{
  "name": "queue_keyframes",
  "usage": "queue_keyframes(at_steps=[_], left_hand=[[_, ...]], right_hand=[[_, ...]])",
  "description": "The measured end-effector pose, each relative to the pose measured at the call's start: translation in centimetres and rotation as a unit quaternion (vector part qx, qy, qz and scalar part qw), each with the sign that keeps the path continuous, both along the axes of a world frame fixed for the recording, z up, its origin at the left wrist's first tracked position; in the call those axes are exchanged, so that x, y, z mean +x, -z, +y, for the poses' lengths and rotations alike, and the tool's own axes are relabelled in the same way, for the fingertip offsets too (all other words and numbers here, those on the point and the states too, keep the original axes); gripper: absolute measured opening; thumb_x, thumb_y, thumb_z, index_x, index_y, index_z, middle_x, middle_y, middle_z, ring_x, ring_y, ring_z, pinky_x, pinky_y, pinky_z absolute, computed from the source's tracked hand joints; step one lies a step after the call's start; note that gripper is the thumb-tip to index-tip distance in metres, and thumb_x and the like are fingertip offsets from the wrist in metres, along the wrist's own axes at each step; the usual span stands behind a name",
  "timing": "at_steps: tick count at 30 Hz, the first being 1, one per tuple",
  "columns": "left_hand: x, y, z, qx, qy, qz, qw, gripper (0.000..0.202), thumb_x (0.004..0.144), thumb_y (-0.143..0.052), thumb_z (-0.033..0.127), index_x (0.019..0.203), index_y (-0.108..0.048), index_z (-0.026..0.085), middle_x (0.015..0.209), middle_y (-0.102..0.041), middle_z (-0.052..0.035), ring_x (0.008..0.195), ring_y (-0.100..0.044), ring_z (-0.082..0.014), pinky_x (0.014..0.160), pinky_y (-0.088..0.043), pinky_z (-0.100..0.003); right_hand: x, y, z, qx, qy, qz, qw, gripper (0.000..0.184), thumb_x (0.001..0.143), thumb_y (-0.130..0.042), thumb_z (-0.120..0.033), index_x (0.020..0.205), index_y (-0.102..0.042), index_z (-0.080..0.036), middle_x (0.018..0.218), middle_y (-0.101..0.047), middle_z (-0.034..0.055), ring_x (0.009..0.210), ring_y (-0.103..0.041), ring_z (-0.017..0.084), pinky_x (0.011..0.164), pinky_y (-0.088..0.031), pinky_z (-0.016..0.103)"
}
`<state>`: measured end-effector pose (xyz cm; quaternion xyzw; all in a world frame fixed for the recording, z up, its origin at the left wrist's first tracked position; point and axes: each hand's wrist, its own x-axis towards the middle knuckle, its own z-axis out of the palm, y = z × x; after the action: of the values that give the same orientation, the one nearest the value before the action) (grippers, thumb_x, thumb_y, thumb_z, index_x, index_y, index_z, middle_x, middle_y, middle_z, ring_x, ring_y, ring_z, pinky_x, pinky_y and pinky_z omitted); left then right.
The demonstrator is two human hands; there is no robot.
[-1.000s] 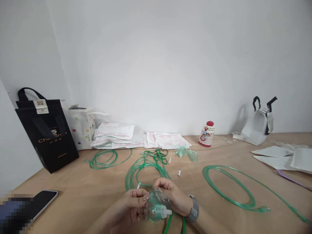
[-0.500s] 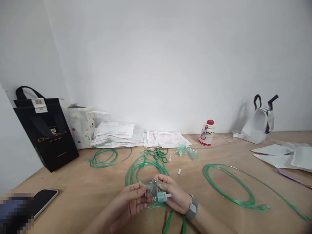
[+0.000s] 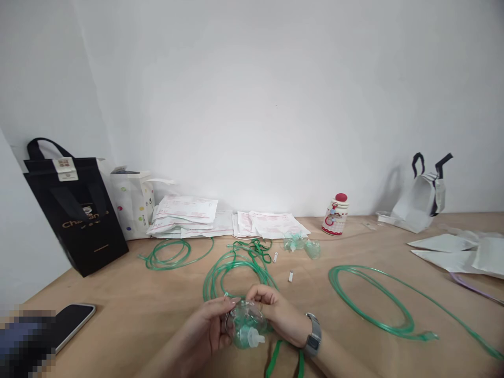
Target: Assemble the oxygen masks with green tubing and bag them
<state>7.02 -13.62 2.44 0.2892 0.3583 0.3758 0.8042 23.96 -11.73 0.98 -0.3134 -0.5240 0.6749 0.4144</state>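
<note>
Both hands hold a clear green-tinted plastic mask with a pale green connector stub low over the near middle of the wooden table. My left hand grips its left side with curled fingers. My right hand, with a watch on the wrist, pinches its top right edge. A green strap hangs from the mask toward me. Coiled green tubing lies just behind the hands.
More green tubing coils lie at the left and right. Paper packets, a black bag, a dotted white bag, a small red-capped bottle, a phone, a folded white bag and white sheets surround them.
The mask has turned in my hands and sunk slightly; its connector stub now points down and to the right. My fingers have shifted along its rim.
</note>
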Motion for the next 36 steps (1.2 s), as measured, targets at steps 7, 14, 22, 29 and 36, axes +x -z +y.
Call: queue_keyframes(at_steps=[7,14,22,29,36], left_hand=[[-0.1,0.1,0.1,0.018,0.009,0.009,1.000,0.010,0.068,-0.063,0.022,0.073,-0.062,0.013,0.059,-0.057,0.0019,0.046,-0.048,-0.0056,0.042,-0.031,-0.016],[0.0,0.1,0.1,0.022,0.009,0.016,1.000,0.012,0.067,-0.064,0.023,0.074,-0.062,0.013,0.060,-0.058,0.0016,0.046,-0.048,-0.0057,0.045,-0.032,-0.016],[0.1,0.0,-0.1,0.013,0.029,0.010,0.999,0.012,0.065,-0.065,0.024,0.066,-0.059,0.014,0.055,-0.054,0.0034,0.044,-0.046,-0.0060,0.043,-0.030,-0.016],[0.1,0.6,0.1,0.027,0.019,0.042,0.999,0.015,0.066,-0.065,0.027,0.068,-0.058,0.014,0.053,-0.051,0.0040,0.043,-0.046,-0.0053,0.042,-0.031,-0.015],[0.2,0.8,0.1,0.048,-0.028,0.075,0.996,0.018,0.063,-0.066,0.028,0.062,-0.057,0.014,0.048,-0.053,0.0033,0.042,-0.046,-0.0073,0.041,-0.030,-0.017]], right_hand=[[-0.3,0.2,-0.1,0.018,0.011,-0.015,1.000,0.028,0.063,-0.068,-0.039,0.066,-0.054,-0.015,0.057,-0.048,-0.0056,0.050,-0.034,0.005,0.048,-0.021,0.020],[-0.3,0.5,0.0,-0.001,0.004,0.009,1.000,0.028,0.061,-0.070,-0.037,0.064,-0.053,-0.015,0.054,-0.045,-0.0062,0.047,-0.031,0.005,0.046,-0.019,0.020],[-0.5,0.5,-0.2,-0.016,-0.022,0.037,0.999,0.027,0.060,-0.072,-0.034,0.061,-0.053,-0.014,0.052,-0.045,-0.0062,0.046,-0.030,0.004,0.045,-0.019,0.018],[-0.8,0.6,-0.3,-0.049,0.010,0.046,0.998,0.028,0.057,-0.074,-0.034,0.062,-0.057,-0.012,0.049,-0.048,-0.0052,0.043,-0.035,0.004,0.044,-0.021,0.018],[-1.0,0.5,-0.3,-0.054,0.041,0.015,0.998,0.033,0.060,-0.069,-0.042,0.060,-0.062,-0.010,0.052,-0.055,-0.0014,0.048,-0.043,0.007,0.050,-0.029,0.021]])
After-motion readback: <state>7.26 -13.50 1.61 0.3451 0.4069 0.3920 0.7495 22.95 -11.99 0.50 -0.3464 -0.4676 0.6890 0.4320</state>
